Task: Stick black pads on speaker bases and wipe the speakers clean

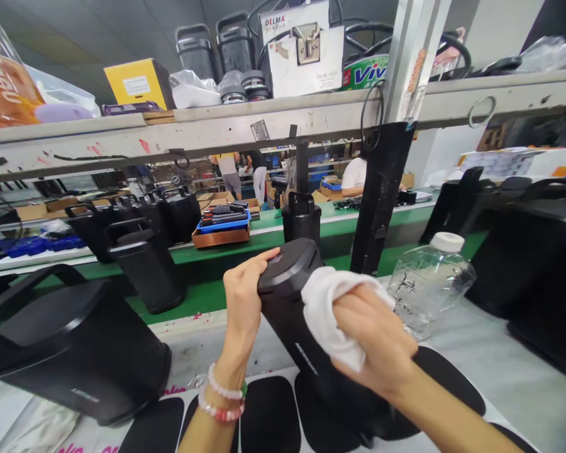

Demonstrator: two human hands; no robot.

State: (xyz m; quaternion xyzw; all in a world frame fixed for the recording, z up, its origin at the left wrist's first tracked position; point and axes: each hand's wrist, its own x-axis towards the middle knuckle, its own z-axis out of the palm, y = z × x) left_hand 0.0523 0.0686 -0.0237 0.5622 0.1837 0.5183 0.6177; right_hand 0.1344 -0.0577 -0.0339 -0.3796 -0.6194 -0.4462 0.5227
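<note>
A tall black portable speaker [290,324] stands tilted in the middle, with small light lettering on its side. My left hand [245,292] grips its upper left edge, the thumb lying along the top. A beaded bracelet [221,409] sits on that wrist. In my right hand [375,340] is a bunched white cloth [324,308], pressed against the speaker's upper right side. My right fingers are wrapped round the cloth and partly hidden by it. The speaker's lower end is partly behind my right forearm.
Black rounded pads [270,415] lie on the bench below. A clear bottle [427,283] stands right of my hand, and a larger black speaker [85,340] at left. More speakers line the green conveyor [200,302]. Overhead runs a loaded shelf [207,129]. Other people work beyond.
</note>
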